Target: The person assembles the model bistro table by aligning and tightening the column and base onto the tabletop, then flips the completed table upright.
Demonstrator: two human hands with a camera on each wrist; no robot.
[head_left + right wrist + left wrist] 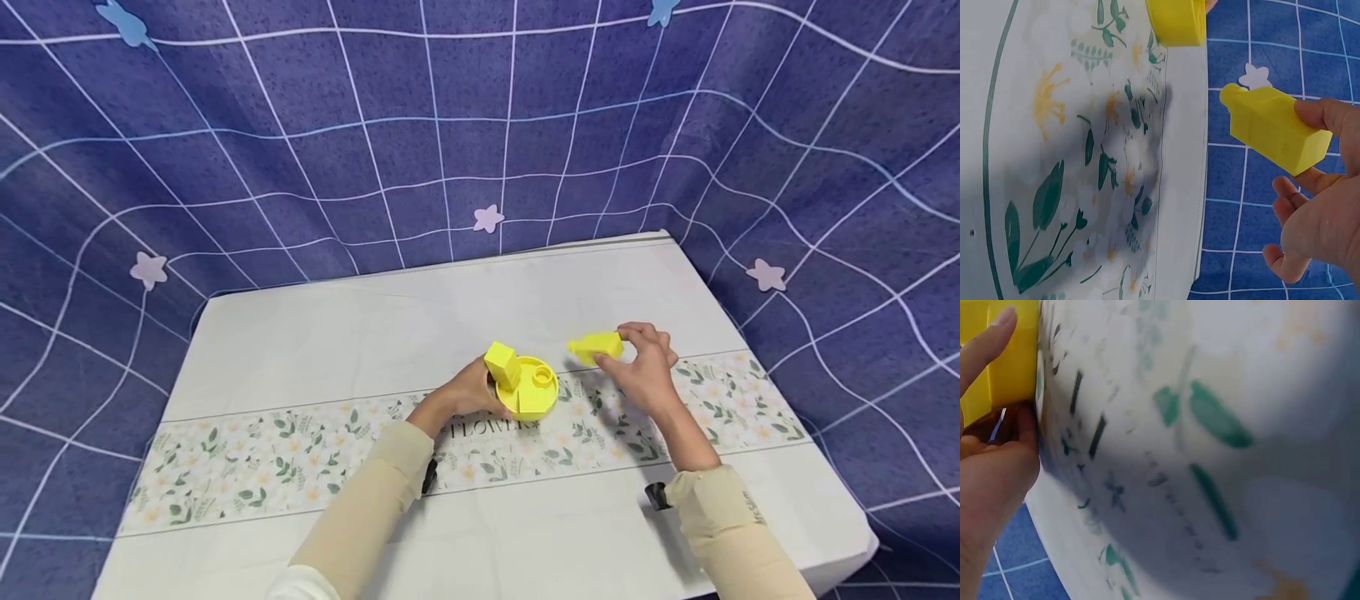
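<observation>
My left hand [471, 389] grips the left side of a round yellow tray [555, 395] over the middle of the table. Inside the tray stands a yellow rectangular block-like piece [502, 363], beside a raised ring and a flat raised section. Thumb and fingers show against the yellow side [1015, 369] in the left wrist view. To the right, my right hand [647, 372] pinches a small yellow bottle [597, 345] by its base, above the table. The bottle lies tilted on its side, its narrow neck pointing left toward the tray. In the right wrist view, the remaining fingers hang loosely curled.
A white tablecloth [315, 350] with a floral printed band [262, 462] and lettering covers the table. Blue curtain cloth [450, 150] with white grid lines and stars hangs behind and at both sides. Dark wrist devices [657, 496] sit below the sleeves.
</observation>
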